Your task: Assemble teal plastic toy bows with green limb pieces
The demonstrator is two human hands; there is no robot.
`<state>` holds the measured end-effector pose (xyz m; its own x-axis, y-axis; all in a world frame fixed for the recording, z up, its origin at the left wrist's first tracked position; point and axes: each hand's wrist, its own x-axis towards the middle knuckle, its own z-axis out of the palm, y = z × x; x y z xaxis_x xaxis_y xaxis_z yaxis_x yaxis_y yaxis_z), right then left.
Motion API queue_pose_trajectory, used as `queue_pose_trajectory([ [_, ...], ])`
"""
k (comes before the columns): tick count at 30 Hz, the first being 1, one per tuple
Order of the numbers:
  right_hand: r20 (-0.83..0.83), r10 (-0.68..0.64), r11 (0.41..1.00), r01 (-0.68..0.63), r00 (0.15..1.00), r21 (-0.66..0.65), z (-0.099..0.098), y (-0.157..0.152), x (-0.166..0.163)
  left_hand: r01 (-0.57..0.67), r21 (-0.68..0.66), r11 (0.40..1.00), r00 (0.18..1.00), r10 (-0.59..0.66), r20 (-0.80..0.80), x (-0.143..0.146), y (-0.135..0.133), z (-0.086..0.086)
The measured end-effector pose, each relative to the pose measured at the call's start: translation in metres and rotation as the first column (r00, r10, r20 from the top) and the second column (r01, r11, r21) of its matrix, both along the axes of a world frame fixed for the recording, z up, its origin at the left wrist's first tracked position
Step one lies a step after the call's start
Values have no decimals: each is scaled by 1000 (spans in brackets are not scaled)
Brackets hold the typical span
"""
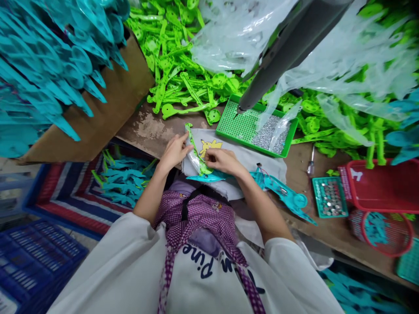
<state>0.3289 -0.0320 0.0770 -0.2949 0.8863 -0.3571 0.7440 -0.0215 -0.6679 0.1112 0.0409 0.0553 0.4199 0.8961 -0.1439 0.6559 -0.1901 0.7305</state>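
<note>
My left hand [174,153] grips the upper half of a bright green plastic part [192,141], which has a long arm and a rounded lower end. A strip of clear plastic [194,162] lies along its left side. At the lower end my right hand [224,160] is closed, with thumb and fingers pinched; anything between them is hidden. Under the green end is a turquoise plastic part [212,177], partly covered. Another turquoise part [284,192] with thin wires lies right of my right forearm. A grey cloth [262,162] with a yellow cartoon print is spread beneath.
A green tray [225,124] of small silvery pieces stands ahead, under a dark pointed tool [275,56]. Green parts [173,78] are heaped behind. Left is a carton [108,104] of turquoise parts; right are a screwdriver [310,163], a small tray [314,192] and red baskets [382,203].
</note>
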Motion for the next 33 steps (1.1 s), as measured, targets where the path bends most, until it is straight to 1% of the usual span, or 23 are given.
queue_pose_trajectory([
  [3,-6,-8,1000,8,1000,-2,-1,0,0,86,84,993,992,-78,-95,-2,4,9],
  [6,-13,-14,1000,14,1000,3,-2,-1,0,195,77,978,974,-183,-136,-2,7,15],
  [7,-16,-13,1000,13,1000,7,-3,-1,0,214,78,974,969,-202,-139,-2,8,16],
  [12,0,-7,1000,7,1000,7,-1,-2,-2,196,110,974,978,-186,-96,-4,9,13],
  [15,14,-14,1000,14,1000,-14,2,-2,-3,228,87,970,973,-225,-42,-14,15,12],
  [17,3,-19,1000,19,1000,-19,3,-2,-4,245,132,961,968,-250,20,-18,27,12],
  [19,-6,-17,1000,17,1000,-18,3,-1,-4,208,229,951,971,-228,67,-17,48,12],
  [20,-5,-14,1000,14,1000,-17,3,-1,-4,176,276,945,976,-203,73,-14,61,12],
  [21,-4,-13,1000,13,1000,-18,2,-2,-4,156,296,942,982,-181,59,-9,75,12],
  [22,-4,-14,1000,14,1000,-20,2,-2,-4,161,285,945,984,-177,30,-4,89,12],
  [25,-13,-25,1000,25,1000,-16,0,-3,-3,191,209,959,981,-193,-12,5,123,18],
  [27,-19,-30,999,30,999,-10,-1,-3,-3,164,102,981,983,-170,62,2,132,25],
  [29,-21,-27,1000,27,999,-9,-2,-3,-3,113,-78,991,974,-95,204,-7,132,33],
  [30,-20,-26,1000,25,999,-13,-3,-3,-3,92,-176,980,961,-42,273,-11,130,36],
  [32,-18,-26,999,26,999,-23,-4,-2,-3,66,-339,938,930,66,363,-19,122,41],
  [33,-19,-28,999,28,999,-27,-4,-2,-3,59,-398,915,918,107,382,-20,118,42],
])
